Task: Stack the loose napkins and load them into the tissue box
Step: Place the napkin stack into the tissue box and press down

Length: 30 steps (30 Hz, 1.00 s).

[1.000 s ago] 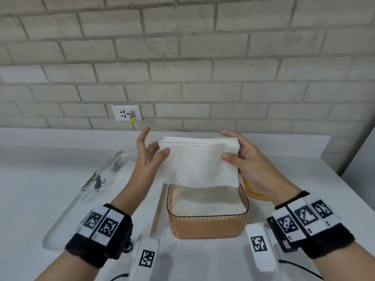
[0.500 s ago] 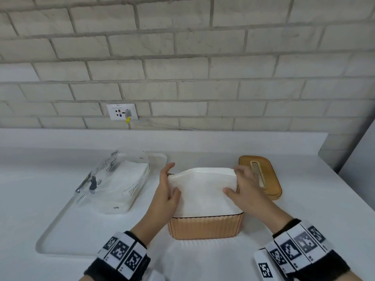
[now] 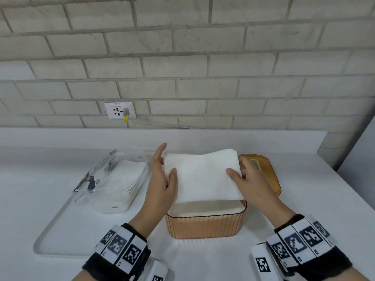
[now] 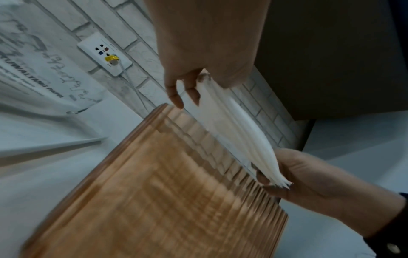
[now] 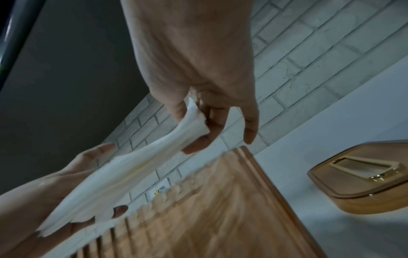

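Note:
I hold a stack of white napkins level just above the open orange ribbed tissue box. My left hand grips the stack's left edge, thumb on top and one finger pointing up. My right hand grips the right edge, thumb on top and fingers underneath. More white napkins lie inside the box under the stack. In the left wrist view the napkin stack sags between the left hand's fingers and the right hand. The right wrist view shows the right hand's fingers pinching the stack over the box.
The box's orange lid with a slot lies on the counter behind my right hand. A clear plastic pack of napkins sits on a white tray to the left. A brick wall with a socket backs the white counter.
The stack came down from chest height onto the box's rim, then rose a little; it now hovers just above the rim. Both hands kept their hold.

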### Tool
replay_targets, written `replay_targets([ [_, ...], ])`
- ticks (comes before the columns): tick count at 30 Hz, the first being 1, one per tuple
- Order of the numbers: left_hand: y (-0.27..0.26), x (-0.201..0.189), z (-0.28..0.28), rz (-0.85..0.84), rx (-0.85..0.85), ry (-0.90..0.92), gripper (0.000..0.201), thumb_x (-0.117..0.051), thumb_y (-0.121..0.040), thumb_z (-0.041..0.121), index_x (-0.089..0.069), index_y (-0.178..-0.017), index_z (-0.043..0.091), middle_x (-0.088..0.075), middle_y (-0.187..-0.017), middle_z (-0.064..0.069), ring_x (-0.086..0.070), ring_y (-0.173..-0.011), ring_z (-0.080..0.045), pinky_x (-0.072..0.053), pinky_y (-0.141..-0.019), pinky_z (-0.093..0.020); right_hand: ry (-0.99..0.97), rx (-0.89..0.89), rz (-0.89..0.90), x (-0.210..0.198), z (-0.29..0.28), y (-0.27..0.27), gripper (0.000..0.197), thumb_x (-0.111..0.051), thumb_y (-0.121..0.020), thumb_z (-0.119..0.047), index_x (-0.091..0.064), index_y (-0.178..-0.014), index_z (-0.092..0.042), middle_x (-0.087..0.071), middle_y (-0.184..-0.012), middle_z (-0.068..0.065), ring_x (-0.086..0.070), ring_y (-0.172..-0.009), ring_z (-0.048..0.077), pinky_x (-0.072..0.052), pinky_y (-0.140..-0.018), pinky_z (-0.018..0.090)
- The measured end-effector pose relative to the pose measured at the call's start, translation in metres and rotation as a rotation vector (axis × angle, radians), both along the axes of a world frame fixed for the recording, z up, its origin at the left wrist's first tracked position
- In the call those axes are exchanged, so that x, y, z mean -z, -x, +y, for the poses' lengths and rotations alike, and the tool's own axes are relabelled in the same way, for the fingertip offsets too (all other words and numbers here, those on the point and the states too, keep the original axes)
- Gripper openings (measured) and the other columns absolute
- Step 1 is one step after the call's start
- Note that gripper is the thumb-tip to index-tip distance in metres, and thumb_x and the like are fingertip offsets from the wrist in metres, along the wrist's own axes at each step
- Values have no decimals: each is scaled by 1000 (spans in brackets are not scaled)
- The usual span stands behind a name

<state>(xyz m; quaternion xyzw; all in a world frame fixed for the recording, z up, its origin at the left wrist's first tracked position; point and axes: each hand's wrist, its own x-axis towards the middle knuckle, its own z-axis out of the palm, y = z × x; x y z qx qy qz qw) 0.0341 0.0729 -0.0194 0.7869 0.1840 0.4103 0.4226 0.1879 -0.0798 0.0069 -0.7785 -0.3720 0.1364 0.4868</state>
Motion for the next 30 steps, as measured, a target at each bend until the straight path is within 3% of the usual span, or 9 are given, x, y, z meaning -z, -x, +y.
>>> replay_targets([
  [2, -5, -3, 3, 91, -58, 33, 70, -46, -96, 5, -13, -134, 53, -49, -109, -5, -53, -60, -15, -46, -59, -22, 82, 34, 3, 0, 2, 0, 21, -52, -95, -24, -47, -114, -17, -61, -99, -8, -61, -87, 11, -49, -67, 23],
  [5, -7, 1, 6, 339, -93, -31, 67, -49, -93, 4, -19, -145, 34, -48, -107, 1, -48, -54, -12, -38, -50, -16, 240, 54, 32, 7, 3, 3, 40, -53, -95, -23, -38, -132, -16, -60, -110, 0, -59, -99, 20, -50, -79, 28],
  [8, -7, 2, 1, 615, -111, -207, 59, -45, -94, 9, -23, -146, 26, -49, -120, -3, -50, -63, -16, -44, -64, -26, 399, 64, -80, 11, 5, 9, 56, -50, -96, -24, -22, -145, -20, -59, -121, 11, -58, -109, 27, -47, -92, 37],
  [11, -8, 2, -1, 808, -178, -360, 54, -41, -96, 16, -22, -146, 24, -52, -113, 3, -57, -84, -19, -40, -88, -36, 579, 42, -375, 13, 8, 15, 58, -46, -97, -25, -15, -145, -19, -58, -86, -3, -57, -83, 21, -46, -81, 33],
  [15, -10, -1, -7, 1013, -193, -453, 55, -41, -96, 20, -18, -146, 22, -49, -96, 6, -59, -97, -19, -36, -91, -35, 693, 26, -581, 14, 12, 21, 60, -48, -96, -23, -15, -145, -18, -33, -63, -11, -46, -69, 18, -35, -69, 29],
  [18, -11, -13, -12, 1125, -245, -505, 53, -47, -95, 27, -25, -143, 22, -51, -117, 1, -58, -102, -22, -37, -93, -38, 640, 13, -602, 15, 12, 23, 58, -50, -95, -23, -19, -145, -20, -53, -92, -6, -56, -86, 20, -35, -73, 31],
  [21, -5, -26, -19, 1008, -355, -797, 54, -69, -82, 42, -48, -130, 29, -47, -129, -2, -53, -110, -25, -42, -90, -47, 581, -1, -683, 12, 4, 21, 51, -55, -92, -28, -36, -139, -25, -41, -127, 0, -45, -114, 20, -36, -85, 34],
  [27, -2, -20, -9, 1290, 144, -522, 59, -62, -89, 34, -35, -140, 48, -38, -138, 12, -52, -116, -13, -22, -101, -43, 624, -379, -352, 6, 3, -3, 51, -69, -83, -28, -51, -129, -40, -42, -134, -13, -40, -124, 11, -33, -104, 34],
  [30, -11, -12, -2, 1344, 157, -512, 61, -63, -88, 26, -37, -137, 50, -42, -130, 9, -54, -111, -16, -22, -94, -43, 786, -380, -390, 13, 14, -8, 53, -70, -83, -33, -49, -130, -45, -46, -132, -10, -38, -126, 16, -25, -108, 54],
])
